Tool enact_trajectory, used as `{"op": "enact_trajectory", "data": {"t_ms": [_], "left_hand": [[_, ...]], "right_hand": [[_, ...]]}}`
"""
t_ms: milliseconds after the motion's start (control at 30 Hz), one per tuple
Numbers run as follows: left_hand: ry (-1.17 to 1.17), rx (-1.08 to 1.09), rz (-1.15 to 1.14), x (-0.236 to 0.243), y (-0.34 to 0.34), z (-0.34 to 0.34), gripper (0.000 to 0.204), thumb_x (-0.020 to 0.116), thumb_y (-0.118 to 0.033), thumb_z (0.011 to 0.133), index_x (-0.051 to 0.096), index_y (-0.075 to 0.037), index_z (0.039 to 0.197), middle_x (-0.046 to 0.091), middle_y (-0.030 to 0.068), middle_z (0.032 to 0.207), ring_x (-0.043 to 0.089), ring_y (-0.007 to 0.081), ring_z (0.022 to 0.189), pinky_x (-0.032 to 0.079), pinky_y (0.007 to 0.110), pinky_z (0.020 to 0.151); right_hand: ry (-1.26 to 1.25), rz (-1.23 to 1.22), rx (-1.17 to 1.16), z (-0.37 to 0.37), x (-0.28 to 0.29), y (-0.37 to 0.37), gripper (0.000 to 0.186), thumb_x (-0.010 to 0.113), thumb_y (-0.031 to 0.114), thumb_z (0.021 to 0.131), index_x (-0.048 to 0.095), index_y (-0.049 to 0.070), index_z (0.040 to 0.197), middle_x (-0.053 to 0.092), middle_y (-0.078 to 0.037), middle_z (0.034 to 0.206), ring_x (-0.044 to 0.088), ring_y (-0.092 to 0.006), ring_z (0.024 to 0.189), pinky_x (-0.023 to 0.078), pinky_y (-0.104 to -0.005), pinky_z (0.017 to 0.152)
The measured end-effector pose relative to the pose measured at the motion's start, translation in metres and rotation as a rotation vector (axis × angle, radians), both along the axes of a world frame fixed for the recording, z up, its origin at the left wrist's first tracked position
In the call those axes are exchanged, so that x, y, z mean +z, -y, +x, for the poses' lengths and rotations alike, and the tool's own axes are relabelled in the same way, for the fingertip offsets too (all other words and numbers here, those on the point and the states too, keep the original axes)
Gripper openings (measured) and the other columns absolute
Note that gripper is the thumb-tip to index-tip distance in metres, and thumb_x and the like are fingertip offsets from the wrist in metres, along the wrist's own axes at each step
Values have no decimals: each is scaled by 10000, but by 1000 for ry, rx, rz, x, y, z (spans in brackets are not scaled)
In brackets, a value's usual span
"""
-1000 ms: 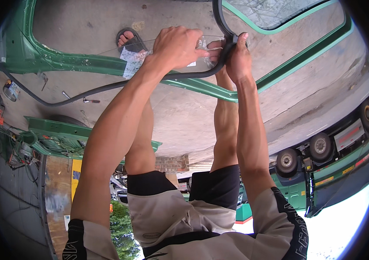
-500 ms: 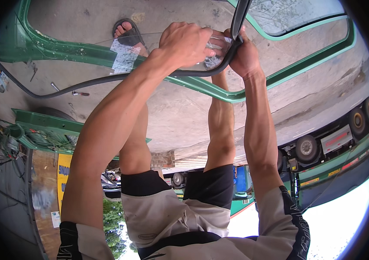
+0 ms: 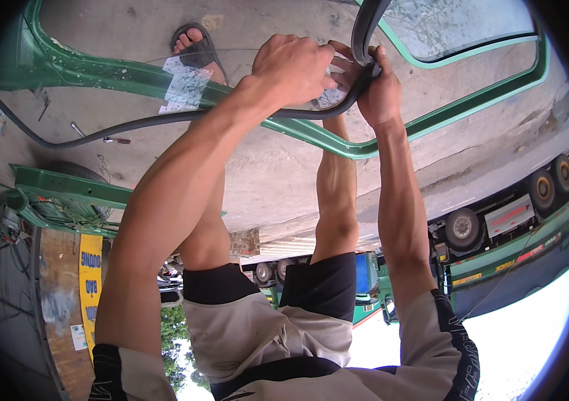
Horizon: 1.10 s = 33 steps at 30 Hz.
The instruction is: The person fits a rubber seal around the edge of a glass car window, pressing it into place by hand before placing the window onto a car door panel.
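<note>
A long black rubber seal strip (image 3: 157, 121) runs from the left and bends upward at the right, where it forms a tight loop. My right hand (image 3: 379, 90) is closed around the strip at this bend, thumb on the near side and fingers behind. My left hand (image 3: 290, 70) is beside it, fingers curled down near the bend; their tips are partly hidden, so I cannot tell what they pinch. A clear pane (image 3: 241, 61), seen mostly by its thin edge, lies by the left hand. Below both hands is a green metal frame (image 3: 117, 81) with chipped paint.
Tools lie on the concrete floor, among them one with a brown handle (image 3: 117, 140). A green metal part (image 3: 70, 184) with wires is at the left. A glazed green panel (image 3: 458, 30) is at the upper right. Truck wheels (image 3: 463, 227) stand at the right.
The upper strip has bent into a tighter loop at my right hand. My left hand has shifted slightly right. The view has moved a little.
</note>
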<state>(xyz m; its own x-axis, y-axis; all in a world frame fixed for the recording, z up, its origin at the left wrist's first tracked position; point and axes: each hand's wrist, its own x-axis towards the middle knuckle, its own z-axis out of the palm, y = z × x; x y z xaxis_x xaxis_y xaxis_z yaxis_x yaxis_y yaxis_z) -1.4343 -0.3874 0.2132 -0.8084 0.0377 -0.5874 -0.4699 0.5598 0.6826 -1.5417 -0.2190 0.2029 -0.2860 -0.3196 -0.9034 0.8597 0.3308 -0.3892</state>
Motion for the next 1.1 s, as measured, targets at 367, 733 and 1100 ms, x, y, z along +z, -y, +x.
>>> {"op": "enact_trajectory", "data": {"t_ms": [367, 733, 1100], "left_hand": [[17, 14, 18, 2, 0, 0, 374, 797, -340, 853, 710, 0, 982, 724, 219, 825, 727, 406, 863, 552, 501, 807], [-44, 15, -20, 2, 4, -1, 364, 800, -349, 849, 730, -10, 962, 727, 210, 818, 729, 400, 853, 552, 499, 795], [-294, 402, -280, 7, -14, 17, 388, 846, -316, 801, 716, -27, 1024, 709, 116, 788, 679, 355, 775, 454, 435, 930]], "right_hand": [[-220, -79, 71, 12, 17, 1, 565, 228, 432, 1137, 500, -43, 1275, 603, -282, 1367, 661, -352, 1180, 563, -430, 958], [90, 76, 30, -13, -18, -13, 419, 403, 308, 1101, 578, -49, 1231, 725, -158, 990, 708, -234, 850, 563, -329, 814], [-532, -35, 420, -3, 4, 11, 283, 506, 282, 1109, 609, 28, 1040, 543, -8, 900, 469, -97, 837, 416, -264, 757]]}}
